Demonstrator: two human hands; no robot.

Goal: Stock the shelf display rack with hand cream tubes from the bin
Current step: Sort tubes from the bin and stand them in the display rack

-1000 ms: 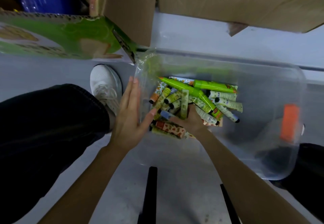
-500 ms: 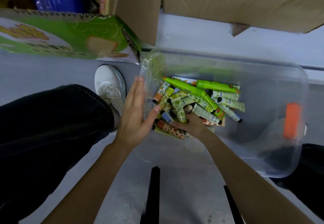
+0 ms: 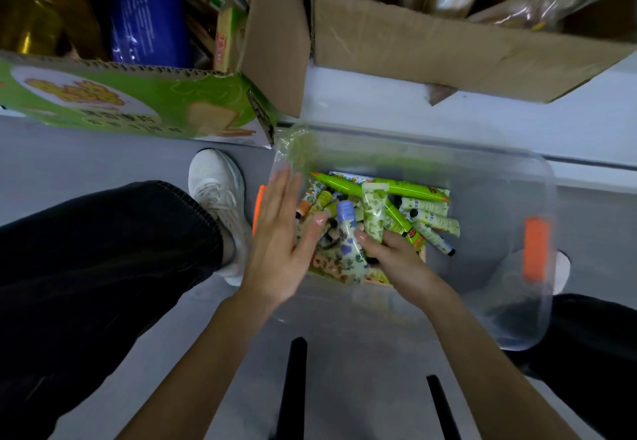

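Observation:
A clear plastic bin with orange latches stands on the grey floor and holds several hand cream tubes, green, cream and patterned. My right hand is inside the bin and grips a few tubes, among them a blue-capped tube and a green leafy tube that stick up above the pile. My left hand is open with straight fingers, flat against the bin's left side, its thumb reaching over toward the tubes. The display rack is out of view.
A green printed carton lies at the left rear and an open brown cardboard box with packets at the rear. My dark-trousered leg and white shoe are left of the bin. Two black bars run along the floor below.
My right hand has gathered tubes from the pile and raised them, the blue-capped one now upright. The left hand stays at the bin's left side. The camera has tilted up slightly.

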